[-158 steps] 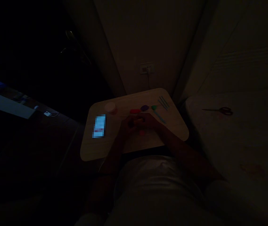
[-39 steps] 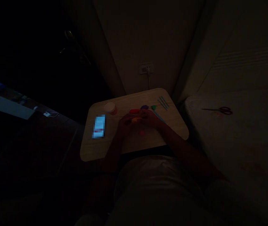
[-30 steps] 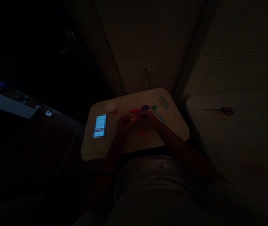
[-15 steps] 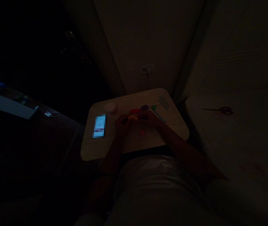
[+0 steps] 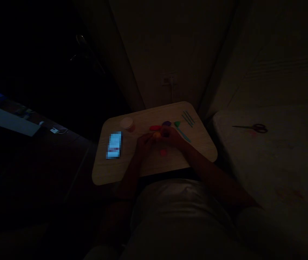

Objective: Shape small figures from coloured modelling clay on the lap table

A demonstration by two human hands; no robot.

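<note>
In dim light, an orange lump of modelling clay (image 5: 157,134) is between my two hands, low over the small wooden table (image 5: 110,169). My left hand (image 5: 143,144) closes on its left side, and my right hand (image 5: 173,138) pinches it from the right; the fingertips are dark and partly hidden. Just beyond them lie a red clay piece (image 5: 155,128), a purple lump (image 5: 166,123) and a green lump (image 5: 177,123). A small pinkish-red piece (image 5: 164,152) rests on the near side, below my right hand.
A glowing phone (image 5: 114,145) lies at the table's left, near a lidded tub (image 5: 127,124). Beyond my right hand are a light-blue tool (image 5: 183,134) and several thin sticks (image 5: 188,118). Scissors (image 5: 259,128) lie on a pale surface to the right. A wall socket (image 5: 169,78) holds a plug.
My left hand has shifted slightly right, and my right fingers have curled closer around the orange clay. The clay has moved a little right and looks more compact.
</note>
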